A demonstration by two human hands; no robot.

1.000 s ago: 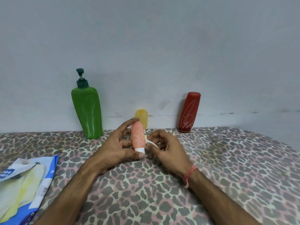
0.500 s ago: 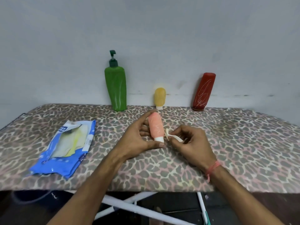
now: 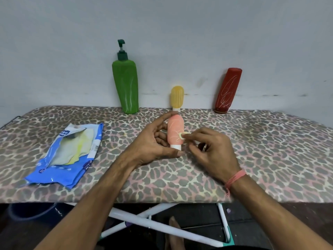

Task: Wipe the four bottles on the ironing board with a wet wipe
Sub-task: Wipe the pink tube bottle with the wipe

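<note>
The right hand point(image 3: 214, 152), pinching the small wet wipe point(image 3: 183, 135), has moved from beside the cap onto the pink bottle point(image 3: 175, 131), held upright above the ironing board point(image 3: 252, 141) by the left hand point(image 3: 153, 141), so wiping is under way.

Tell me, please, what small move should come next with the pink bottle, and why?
Probably rub the wet wipe down the pink bottle: the left hand holds it upright, and the right hand pinches the wipe against its side, near the middle.
</note>
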